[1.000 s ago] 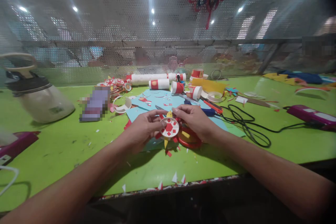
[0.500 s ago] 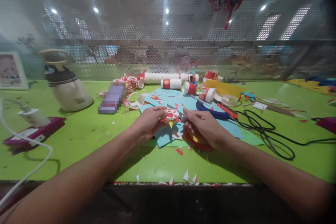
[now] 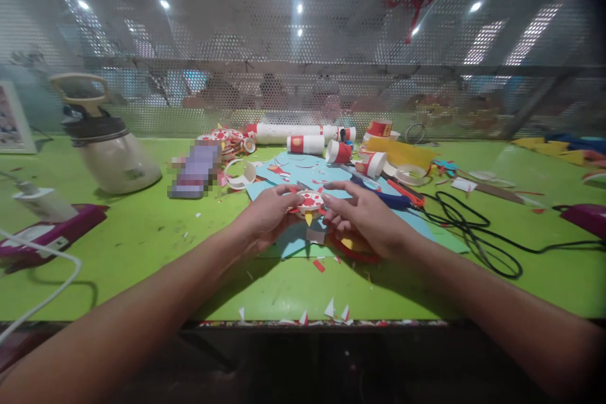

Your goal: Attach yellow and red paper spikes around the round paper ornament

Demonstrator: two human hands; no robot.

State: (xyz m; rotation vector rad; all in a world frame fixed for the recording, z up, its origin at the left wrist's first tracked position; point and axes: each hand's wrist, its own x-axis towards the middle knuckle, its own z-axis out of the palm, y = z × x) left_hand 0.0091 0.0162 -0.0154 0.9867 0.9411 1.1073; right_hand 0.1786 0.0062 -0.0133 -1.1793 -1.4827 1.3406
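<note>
A small paper turtle [image 3: 310, 201], a white disc with red shell-like markings, red limbs and a yellow point facing me, is held just above the blue paper sheets [image 3: 303, 167]. My left hand [image 3: 272, 214] pinches its left edge between thumb and fingers. On the opposite side, my right hand [image 3: 362, 214] has its thumb and bent fingers closed at the turtle's right edge, with the forefinger reaching behind it. Below the right palm shows a red-rimmed yellow object [image 3: 353, 249], partly hidden by the hand.
Behind the hands are paper cups [image 3: 305, 144], a stack of cups [image 3: 288, 133] and blue-handled scissors [image 3: 391, 199]. A blurred-out phone [image 3: 195, 169] and a bottle [image 3: 113, 158] stand left. A black cable [image 3: 468, 227] coils at right. Paper scraps [image 3: 330, 308] line the front edge.
The grey metal tip beside the turtle no longer shows in my right hand. That hand's thumb has moved left onto the turtle's edge. The whole view has shifted slightly.
</note>
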